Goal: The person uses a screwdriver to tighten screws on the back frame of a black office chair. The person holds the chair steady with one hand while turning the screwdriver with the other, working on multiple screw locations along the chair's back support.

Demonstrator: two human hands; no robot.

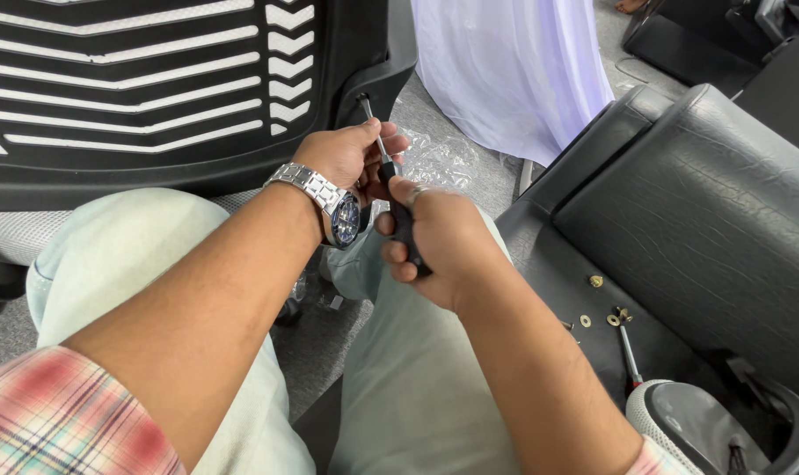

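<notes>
Grey carpet (pixel 329 339) covers the floor where the person sits, with a white cloth (pixel 509 70) hanging behind and a black padded seat (pixel 707 211) lying to the right. A black slatted chair back (pixel 135 88) stands in front of the knees.

The right hand (pixel 439 246) is closed in a fist around the dark handle of a screwdriver (pixel 390 180), whose thin shaft runs up and left to the edge of the chair back. The left hand (pixel 351 158), wearing a steel watch (pixel 329 202), curls its fingers loosely round the shaft just above the handle, steadying it.

As I judge it, the tip could slip off its seat, since the shaft leans at an angle; it would then scrape the plastic or jab the left fingers. Small brass screws and washers (pixel 603 308) lie loose on the seat base beside a second screwdriver (pixel 630 356) and could roll away if it is knocked.

Both forearms come in from below, wrists bent toward each other.
</notes>
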